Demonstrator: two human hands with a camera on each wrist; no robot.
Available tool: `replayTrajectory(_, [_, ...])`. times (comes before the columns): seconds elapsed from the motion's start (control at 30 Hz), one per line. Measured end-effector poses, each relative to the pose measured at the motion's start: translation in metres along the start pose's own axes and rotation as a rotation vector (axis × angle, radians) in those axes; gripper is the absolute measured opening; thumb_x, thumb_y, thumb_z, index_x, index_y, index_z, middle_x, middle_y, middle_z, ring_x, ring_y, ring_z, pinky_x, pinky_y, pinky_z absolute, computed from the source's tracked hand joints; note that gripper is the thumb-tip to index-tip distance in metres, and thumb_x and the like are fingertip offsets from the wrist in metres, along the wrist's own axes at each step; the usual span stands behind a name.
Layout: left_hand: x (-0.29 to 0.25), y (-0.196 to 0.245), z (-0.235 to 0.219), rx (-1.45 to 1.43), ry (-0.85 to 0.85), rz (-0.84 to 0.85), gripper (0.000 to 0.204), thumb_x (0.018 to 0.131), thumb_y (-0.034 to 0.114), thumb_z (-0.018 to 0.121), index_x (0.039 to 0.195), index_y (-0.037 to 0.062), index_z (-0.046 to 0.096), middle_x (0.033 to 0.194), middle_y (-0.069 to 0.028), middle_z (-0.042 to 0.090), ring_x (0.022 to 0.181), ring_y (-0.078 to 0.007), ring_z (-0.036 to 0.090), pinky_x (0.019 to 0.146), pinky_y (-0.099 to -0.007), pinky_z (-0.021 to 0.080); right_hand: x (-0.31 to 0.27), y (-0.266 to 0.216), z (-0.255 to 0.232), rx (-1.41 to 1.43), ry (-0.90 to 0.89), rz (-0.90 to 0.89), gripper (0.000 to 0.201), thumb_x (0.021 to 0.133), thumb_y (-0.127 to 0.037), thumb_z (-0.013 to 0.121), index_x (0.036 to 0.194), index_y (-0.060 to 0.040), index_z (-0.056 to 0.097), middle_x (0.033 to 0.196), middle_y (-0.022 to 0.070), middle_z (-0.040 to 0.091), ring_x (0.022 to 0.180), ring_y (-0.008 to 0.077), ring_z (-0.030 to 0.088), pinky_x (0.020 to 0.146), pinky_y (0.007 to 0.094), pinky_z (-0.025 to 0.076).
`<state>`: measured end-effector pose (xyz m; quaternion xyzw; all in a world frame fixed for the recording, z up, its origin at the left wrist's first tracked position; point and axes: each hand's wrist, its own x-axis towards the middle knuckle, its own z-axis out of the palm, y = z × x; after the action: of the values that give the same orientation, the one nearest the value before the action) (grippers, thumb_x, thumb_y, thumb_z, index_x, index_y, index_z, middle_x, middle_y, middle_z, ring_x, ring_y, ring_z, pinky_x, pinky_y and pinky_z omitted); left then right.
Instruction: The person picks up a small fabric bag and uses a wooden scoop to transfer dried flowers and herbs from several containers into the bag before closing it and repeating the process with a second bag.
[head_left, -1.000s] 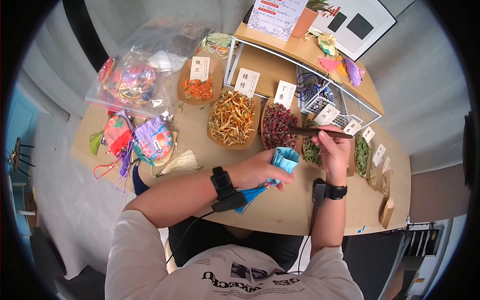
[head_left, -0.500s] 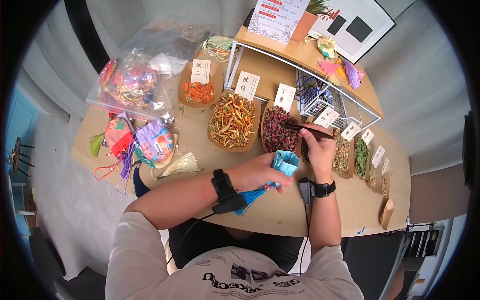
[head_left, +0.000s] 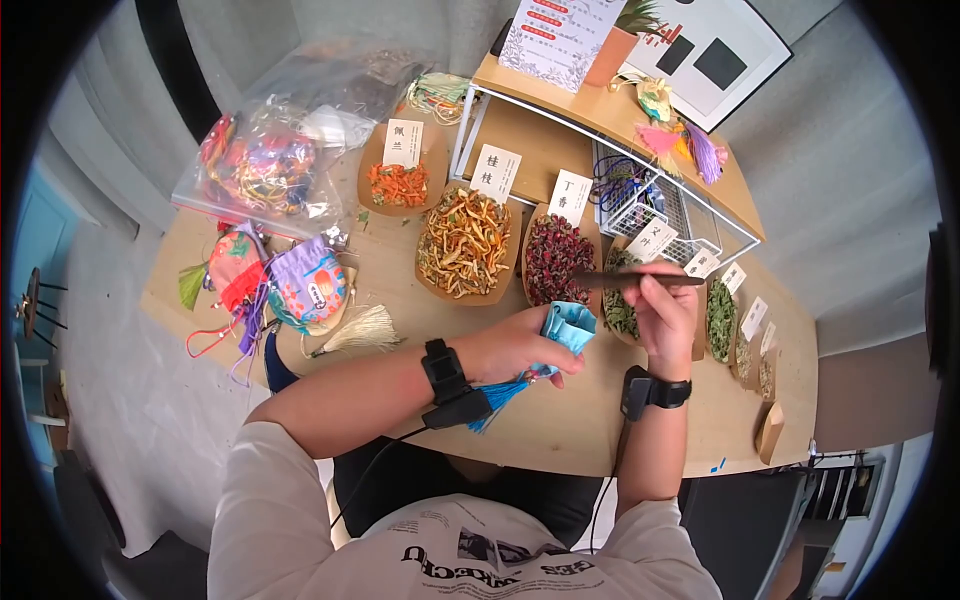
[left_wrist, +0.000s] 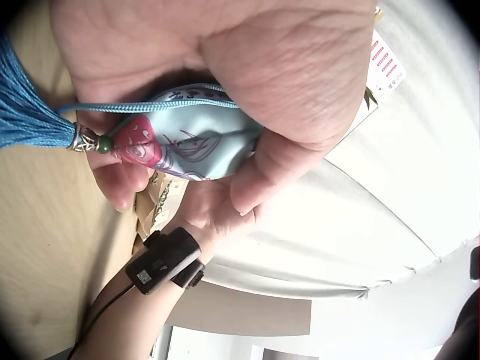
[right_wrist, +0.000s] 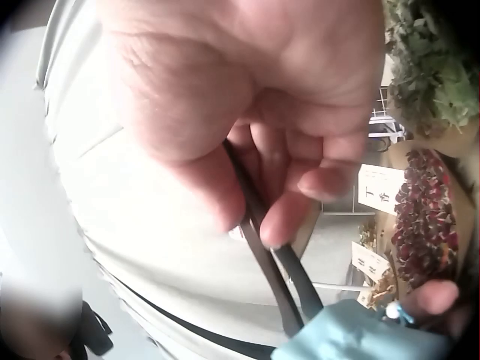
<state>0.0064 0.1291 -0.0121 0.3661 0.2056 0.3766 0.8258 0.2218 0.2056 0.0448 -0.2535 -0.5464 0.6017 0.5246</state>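
1. Landmark: light-blue fabric drawstring pouch, held over the pale wooden table with its open mouth upward; a blue thread tassel hangs from its lower end.

2. Left hand: thumb and fingers curled round the pouch, gripping it. Its position is nearly unchanged from the preceding view.

3. Right hand: thumb and fingertip pinch a pair of dark, slender tweezers. In the right wrist view, the two prongs stand slightly apart, their ends beside the pouch fabric.

4. Change: half a second earlier, the tweezer tips lie among the dark-red dried buds beyond the pouch; now the tool is nearly level, with its tips just beyond and above the pouch mouth. The right hand has shifted outward, to the right of the pouch.

5. Significance (judged): the tool appears withdrawn from the buds and brought to the pouch. Whether the tips carry a bud, or enter the mouth, cannot be told.

6. Surroundings: the brown paper tray of buds stands beyond the pouch; curled orange-yellow strips lie beyond and left of it, dried green leaves beyond and right.
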Motion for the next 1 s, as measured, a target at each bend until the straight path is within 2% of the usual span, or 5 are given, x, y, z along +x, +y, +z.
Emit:
replayTrajectory(0.13, [0.001,0.001,-0.001,0.02,-0.019,-0.026,0.035,0.086,0.006,0.076,0.114,0.0078,0.055,0.103,-0.0064,0.067,0.087,-0.0153,0.066,0.073,-0.0326,0.055,0.014,0.029,-0.002,-0.471,0.221,-0.015,0.017,0.092,-0.003,0.07,0.108,0.0023,0.069,0.092,0.0076,0.072,0.081,0.0106,0.066,0.073,0.0227,0.052])
replayTrajectory(0.53, [0.002,-0.003,-0.003,0.034,-0.018,-0.003,0.032,0.087,0.007,0.074,0.114,0.0075,0.056,0.103,-0.0064,0.067,0.088,-0.0147,0.066,0.073,-0.0318,0.055,0.019,0.05,0.011,-0.562,0.201,-0.026,0.015,0.091,-0.003,0.072,0.105,0.003,0.07,0.088,0.005,0.072,0.08,0.0101,0.066,0.07,0.0224,0.052])
replayTrajectory(0.87, [0.003,-0.004,-0.004,0.017,-0.027,-0.002,0.032,0.087,0.006,0.074,0.113,0.008,0.056,0.103,-0.0063,0.067,0.088,-0.0147,0.066,0.073,-0.032,0.055,0.016,0.022,-0.004,-0.425,0.244,-0.025,0.013,0.092,-0.002,0.068,0.103,0.0034,0.069,0.087,0.0081,0.072,0.077,0.0129,0.067,0.071,0.024,0.053])
replayTrajectory(0.93, [0.002,-0.002,-0.002,0.017,-0.018,-0.002,0.032,0.087,0.006,0.074,0.113,0.0081,0.056,0.103,-0.0064,0.066,0.088,-0.0147,0.066,0.073,-0.032,0.055,0.011,0.01,-0.014,-0.101,0.149,0.015,0.012,0.091,0.0,0.067,0.103,0.0031,0.069,0.088,0.0111,0.072,0.075,0.0159,0.068,0.071,0.0264,0.055])
replayTrajectory(1.0, [0.001,-0.002,0.001,0.001,0.004,0.009,0.033,0.087,0.005,0.074,0.114,0.0081,0.055,0.103,-0.0067,0.066,0.089,-0.0149,0.066,0.073,-0.0318,0.055,0.004,-0.001,-0.017,-0.011,0.062,-0.002,0.013,0.089,0.0,0.068,0.102,0.0042,0.069,0.088,0.0142,0.072,0.073,0.0185,0.069,0.069,0.0279,0.056])
